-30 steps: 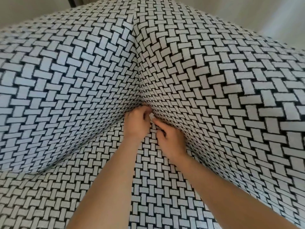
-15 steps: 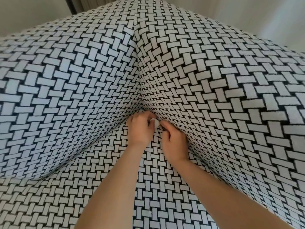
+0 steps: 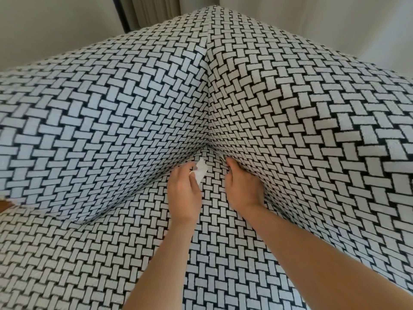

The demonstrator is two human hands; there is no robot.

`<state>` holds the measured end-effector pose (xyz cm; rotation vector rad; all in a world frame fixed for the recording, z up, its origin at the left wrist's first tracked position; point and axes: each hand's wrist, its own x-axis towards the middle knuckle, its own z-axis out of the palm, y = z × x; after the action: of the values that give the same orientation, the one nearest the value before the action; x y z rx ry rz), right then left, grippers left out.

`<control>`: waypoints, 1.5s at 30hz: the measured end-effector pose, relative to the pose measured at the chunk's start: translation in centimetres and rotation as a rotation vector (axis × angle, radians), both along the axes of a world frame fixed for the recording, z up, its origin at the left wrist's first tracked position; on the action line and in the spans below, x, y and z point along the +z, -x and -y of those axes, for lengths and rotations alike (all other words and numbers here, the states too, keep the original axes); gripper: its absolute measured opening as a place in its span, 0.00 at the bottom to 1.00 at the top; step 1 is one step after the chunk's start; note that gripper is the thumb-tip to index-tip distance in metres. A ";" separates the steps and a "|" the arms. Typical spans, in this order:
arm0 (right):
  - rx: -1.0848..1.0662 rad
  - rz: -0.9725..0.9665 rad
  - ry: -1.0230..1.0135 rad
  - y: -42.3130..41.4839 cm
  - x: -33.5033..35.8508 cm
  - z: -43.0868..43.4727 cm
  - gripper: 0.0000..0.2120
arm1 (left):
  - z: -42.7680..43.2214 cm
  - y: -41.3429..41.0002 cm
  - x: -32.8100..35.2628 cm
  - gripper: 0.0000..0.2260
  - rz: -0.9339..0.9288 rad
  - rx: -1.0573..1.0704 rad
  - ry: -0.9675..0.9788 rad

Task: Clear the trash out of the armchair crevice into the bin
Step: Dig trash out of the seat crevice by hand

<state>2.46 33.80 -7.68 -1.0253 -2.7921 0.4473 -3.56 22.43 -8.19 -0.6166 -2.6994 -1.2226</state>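
Observation:
The armchair point(image 3: 111, 130) is covered in a black-and-white woven pattern. Its back corner crevice point(image 3: 206, 144) lies just above my hands. My left hand point(image 3: 182, 193) pinches a small white scrap of paper point(image 3: 200, 171), now lifted clear of the crevice and sticking up from my fingertips. My right hand point(image 3: 242, 186) rests on the seat to the right, its fingertips pressed into the gap under the right cushion, so I cannot see them. No bin is in view.
Behind the chair are a pale wall point(image 3: 55, 25), a dark vertical post with a beige curtain point(image 3: 154, 10), and a light wall point(image 3: 312, 21) at the right. A sliver of something orange-brown point(image 3: 4, 204) shows at the far left edge.
The white scrap has come out of the crevice in my left hand. My hands have separated, the right one shifting right against the cushion. The view has pulled back a little.

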 end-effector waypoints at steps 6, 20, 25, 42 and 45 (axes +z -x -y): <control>0.034 0.010 -0.073 0.2 0.4 0.6 0.20 | -0.2 0.1 0.2 0.18 -0.071 -0.032 0.320; -0.146 0.324 0.510 5.1 1.0 -2.3 0.26 | 0.0 0.4 -0.1 0.17 -0.044 -0.034 0.341; -0.232 0.194 0.441 5.1 0.3 -1.8 0.20 | 0.5 0.0 -0.2 0.16 -0.016 -0.055 0.329; -0.184 -0.269 0.193 3.4 -0.4 0.3 0.14 | -0.1 0.0 -0.8 0.13 -0.202 -0.004 0.375; -0.037 -0.223 0.152 1.5 -0.3 0.8 0.12 | -0.3 0.2 -0.9 0.11 -0.182 0.010 0.404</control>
<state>0.96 33.01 -8.02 -0.9861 -2.5704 0.7302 -3.73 22.71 -9.05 -0.7155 -2.7980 -0.5807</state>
